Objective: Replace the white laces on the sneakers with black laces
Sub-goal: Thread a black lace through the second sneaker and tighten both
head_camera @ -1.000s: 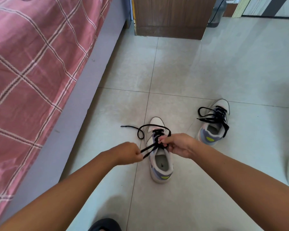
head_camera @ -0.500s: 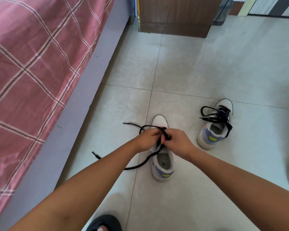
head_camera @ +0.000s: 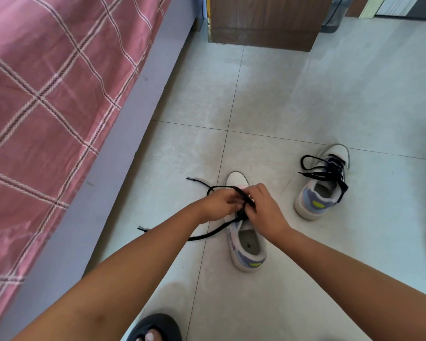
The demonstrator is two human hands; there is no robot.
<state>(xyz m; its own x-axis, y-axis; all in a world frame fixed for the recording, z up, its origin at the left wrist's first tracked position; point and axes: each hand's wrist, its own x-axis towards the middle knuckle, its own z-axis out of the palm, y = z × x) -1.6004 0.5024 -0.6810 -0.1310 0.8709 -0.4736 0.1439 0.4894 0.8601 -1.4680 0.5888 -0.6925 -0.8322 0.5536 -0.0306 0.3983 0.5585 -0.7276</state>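
Nearest the camera, a black slipper (head_camera: 155, 327) with toes showing sits on the tiled floor (head_camera: 268, 99) at the bottom edge, well short of the hands. Both forearms reach forward from there and meet over the near sneaker (head_camera: 246, 247), which stands upright on the floor with its heel toward the person and its white toe just beyond the fingers. The left hand (head_camera: 218, 205) has its fingers curled and pinching the black lace (head_camera: 212, 233) at the top of the sneaker's tongue; the right hand (head_camera: 265, 207) presses close against it, its fingers bent down and clamped on the same lace, so the two hands touch at the knot area. From under the fingers one loose end of the lace runs down and to the left across the floor, passing behind the left forearm, with its tip lying near the bed. A second strand loops out past the left hand's fingers, its tip resting on the floor just ahead and to the left. To the right of the right hand and a little farther off, apart from it, stands the second sneaker (head_camera: 322, 190), already threaded with a black lace whose loops spill over its sides. Along the left runs a bed (head_camera: 123, 148) with a pink plaid cover (head_camera: 47, 94). Farthest off, beyond the fingers, stands a wooden cabinet (head_camera: 266, 20).
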